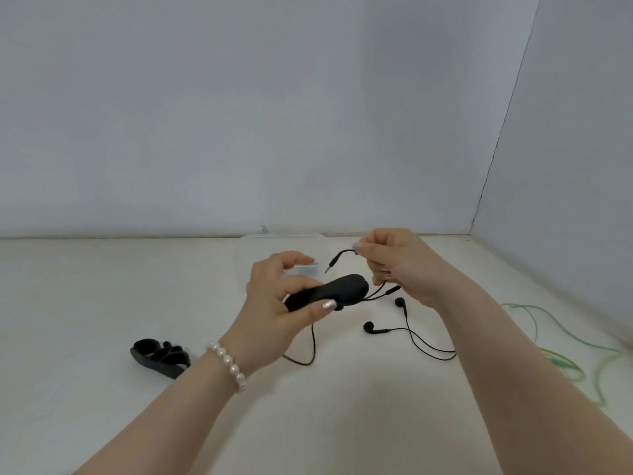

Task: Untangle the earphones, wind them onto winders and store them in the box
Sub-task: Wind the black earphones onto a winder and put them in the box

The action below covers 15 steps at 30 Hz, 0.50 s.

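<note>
Two hands are at work: the black winder (329, 292) is gripped in the left hand (274, 303), the black earphones' (387, 320) plug end pinched by right fingers (363, 250). Winding is judged starting; cable below the fingers needs wrapping. The box (274, 240) lies beyond.

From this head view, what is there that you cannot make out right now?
- Clear box: mostly hidden behind both hands; contents unreadable.
- Black winder: left hand covers its near end; cable attachment unseen.
- Green earphones: cut off by right edge, buds not visible.
- Second winder: partly behind left wrist.
- Black cable in right hand: grip point hidden by fingers.
</note>
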Each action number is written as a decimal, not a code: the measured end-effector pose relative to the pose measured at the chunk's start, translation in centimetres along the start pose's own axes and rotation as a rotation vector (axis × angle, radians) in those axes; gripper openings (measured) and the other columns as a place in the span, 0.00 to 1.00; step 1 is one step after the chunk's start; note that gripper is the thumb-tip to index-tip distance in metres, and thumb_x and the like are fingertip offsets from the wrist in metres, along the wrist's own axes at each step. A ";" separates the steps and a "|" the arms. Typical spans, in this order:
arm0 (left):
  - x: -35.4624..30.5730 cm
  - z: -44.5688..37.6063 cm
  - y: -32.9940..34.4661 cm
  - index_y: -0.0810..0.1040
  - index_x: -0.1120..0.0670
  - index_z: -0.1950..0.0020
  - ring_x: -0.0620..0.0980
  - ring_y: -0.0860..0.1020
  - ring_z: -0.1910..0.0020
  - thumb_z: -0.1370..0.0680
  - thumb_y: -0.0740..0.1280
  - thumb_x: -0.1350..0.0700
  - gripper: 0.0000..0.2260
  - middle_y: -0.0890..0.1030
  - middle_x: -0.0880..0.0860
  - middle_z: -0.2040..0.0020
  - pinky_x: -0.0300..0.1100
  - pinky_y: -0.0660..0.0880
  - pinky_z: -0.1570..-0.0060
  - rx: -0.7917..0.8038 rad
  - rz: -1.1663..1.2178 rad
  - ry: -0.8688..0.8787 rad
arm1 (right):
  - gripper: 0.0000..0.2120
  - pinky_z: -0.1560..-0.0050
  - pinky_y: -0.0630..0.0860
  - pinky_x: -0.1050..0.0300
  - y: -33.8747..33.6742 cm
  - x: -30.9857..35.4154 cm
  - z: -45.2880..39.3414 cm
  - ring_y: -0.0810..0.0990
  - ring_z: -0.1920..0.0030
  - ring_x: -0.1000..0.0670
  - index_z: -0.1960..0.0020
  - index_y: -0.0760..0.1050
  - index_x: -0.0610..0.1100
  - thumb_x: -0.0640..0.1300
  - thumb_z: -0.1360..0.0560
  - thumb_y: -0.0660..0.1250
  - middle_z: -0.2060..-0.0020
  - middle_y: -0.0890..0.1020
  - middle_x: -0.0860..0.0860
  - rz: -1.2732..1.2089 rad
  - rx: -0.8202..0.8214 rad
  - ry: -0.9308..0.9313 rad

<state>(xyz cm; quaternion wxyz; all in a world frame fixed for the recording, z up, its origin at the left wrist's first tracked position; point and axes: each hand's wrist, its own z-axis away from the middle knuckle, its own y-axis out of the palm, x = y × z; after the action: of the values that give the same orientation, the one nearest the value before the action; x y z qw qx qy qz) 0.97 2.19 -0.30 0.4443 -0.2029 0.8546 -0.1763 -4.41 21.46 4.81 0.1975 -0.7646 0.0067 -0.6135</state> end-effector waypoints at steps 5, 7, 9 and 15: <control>-0.9 0.1 0.8 0.81 0.49 0.52 0.45 0.75 0.50 0.26 0.66 0.48 0.08 0.78 0.53 0.47 0.39 0.70 0.46 0.086 0.564 -0.275 | 0.07 0.68 0.69 0.61 1.5 -0.2 0.0 0.62 0.78 0.56 0.60 0.72 0.40 0.38 0.23 0.64 0.79 0.66 0.55 0.075 0.100 -0.037; -1.1 0.1 1.1 0.77 0.59 0.45 0.51 0.79 0.47 0.23 0.60 0.53 0.13 0.80 0.57 0.47 0.45 0.73 0.43 0.081 0.744 -0.442 | 0.09 0.67 0.66 0.60 2.0 -0.5 0.0 0.61 0.78 0.56 0.62 0.72 0.41 0.39 0.23 0.64 0.81 0.65 0.57 0.060 0.129 -0.007; -1.5 0.1 1.1 0.75 0.62 0.46 0.53 0.82 0.51 0.21 0.58 0.56 0.12 0.82 0.57 0.50 0.47 0.75 0.44 0.111 0.804 -0.515 | 0.08 0.66 0.66 0.59 2.3 -0.8 -0.1 0.61 0.78 0.55 0.61 0.71 0.41 0.38 0.24 0.64 0.81 0.65 0.57 0.062 0.160 0.025; -1.2 0.0 0.2 0.78 0.63 0.62 0.50 0.80 0.70 0.29 0.68 0.68 0.02 0.82 0.56 0.65 0.41 0.80 0.63 0.209 0.638 -0.592 | 0.07 0.71 0.59 0.59 1.2 -0.9 -0.2 0.57 0.78 0.55 0.57 0.73 0.42 0.41 0.22 0.61 0.81 0.62 0.56 -0.109 0.031 0.123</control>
<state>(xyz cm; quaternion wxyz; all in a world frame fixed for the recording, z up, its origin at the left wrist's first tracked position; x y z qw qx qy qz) 1.55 2.99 0.46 0.7200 0.0750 0.6881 -0.0501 -4.54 20.49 3.64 0.1749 -0.7215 -0.0321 -0.6692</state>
